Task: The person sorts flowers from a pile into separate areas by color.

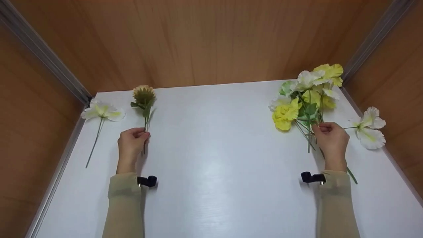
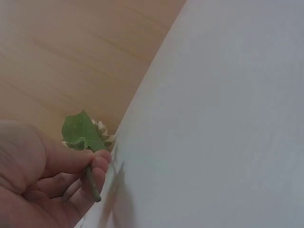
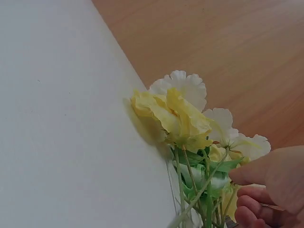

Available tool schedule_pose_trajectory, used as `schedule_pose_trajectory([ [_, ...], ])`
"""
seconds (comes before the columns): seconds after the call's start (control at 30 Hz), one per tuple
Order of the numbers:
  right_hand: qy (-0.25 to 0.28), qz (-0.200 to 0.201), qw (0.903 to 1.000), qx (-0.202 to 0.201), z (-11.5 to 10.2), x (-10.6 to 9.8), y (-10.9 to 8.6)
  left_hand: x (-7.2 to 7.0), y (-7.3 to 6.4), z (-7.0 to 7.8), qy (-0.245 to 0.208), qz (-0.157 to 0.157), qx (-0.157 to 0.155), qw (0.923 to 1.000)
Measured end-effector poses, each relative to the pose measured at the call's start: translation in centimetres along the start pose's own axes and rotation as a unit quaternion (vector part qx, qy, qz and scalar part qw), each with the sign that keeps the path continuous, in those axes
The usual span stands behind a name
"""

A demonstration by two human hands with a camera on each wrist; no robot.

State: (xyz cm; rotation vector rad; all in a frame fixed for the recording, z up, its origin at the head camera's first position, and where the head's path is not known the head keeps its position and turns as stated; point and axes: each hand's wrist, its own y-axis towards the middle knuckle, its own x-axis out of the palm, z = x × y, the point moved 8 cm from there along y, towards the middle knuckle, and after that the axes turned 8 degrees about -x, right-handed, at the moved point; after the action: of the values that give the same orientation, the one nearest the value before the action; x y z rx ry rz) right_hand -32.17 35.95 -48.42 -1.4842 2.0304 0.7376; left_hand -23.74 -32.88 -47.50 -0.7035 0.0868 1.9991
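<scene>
On the left of the head view, my left hand (image 1: 131, 142) pinches the stem of a peach artificial flower (image 1: 144, 95) between thumb and fingers. The left wrist view shows the stem's cut end (image 2: 96, 194) below the fingertips and a green leaf (image 2: 78, 130) above them. My right hand (image 1: 331, 142) has its fingertips right at the stems of a bunch of yellow, white and green artificial flowers (image 1: 287, 114). In the right wrist view, thumb and curled fingers (image 3: 249, 213) are beside those stems; I cannot tell whether they grip one.
A white flower (image 1: 102, 111) lies flat at the far left of the white table (image 1: 211, 148). Another white flower (image 1: 370, 129) lies right of my right hand. Wooden panels (image 1: 214, 43) stand around the back and sides. Each wrist wears a black strap (image 1: 147, 181).
</scene>
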Motion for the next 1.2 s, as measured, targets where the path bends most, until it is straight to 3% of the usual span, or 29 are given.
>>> schedule_pose_trajectory([
  [0.13, -0.006, -0.045, 0.9990, 0.004, 0.1, 1.4, -0.1, -0.6, 0.1, -0.4, 0.046, 0.031, 0.011, 0.9984],
  [0.23, -0.022, -0.051, 0.9985, -0.003, -0.1, 2.0, -0.3, -0.9, 0.1, -0.6, 0.073, 0.047, 0.010, 0.9962],
  [0.4, -0.032, -0.050, 0.9982, 0.010, 0.0, 2.3, -0.2, -0.9, -0.1, -0.7, 0.096, 0.040, 0.008, 0.9946],
  [0.73, -0.014, -0.056, 0.9983, 0.007, 0.1, 2.1, -0.3, -1.4, -0.8, -0.2, 0.161, 0.023, 0.038, 0.9860],
  [0.97, 0.027, -0.053, 0.9982, 0.010, -0.3, 1.4, -0.1, -1.0, -0.7, 0.0, 0.156, 0.009, 0.031, 0.9872],
  [1.1, 0.082, -0.029, 0.9957, 0.031, -0.5, 0.6, 0.0, -0.7, -0.8, 0.1, 0.156, 0.005, 0.029, 0.9873],
  [1.2, 0.140, -0.012, 0.9884, 0.057, -0.7, 0.2, 0.0, -0.6, -0.8, 0.2, 0.159, 0.004, 0.035, 0.9866],
])
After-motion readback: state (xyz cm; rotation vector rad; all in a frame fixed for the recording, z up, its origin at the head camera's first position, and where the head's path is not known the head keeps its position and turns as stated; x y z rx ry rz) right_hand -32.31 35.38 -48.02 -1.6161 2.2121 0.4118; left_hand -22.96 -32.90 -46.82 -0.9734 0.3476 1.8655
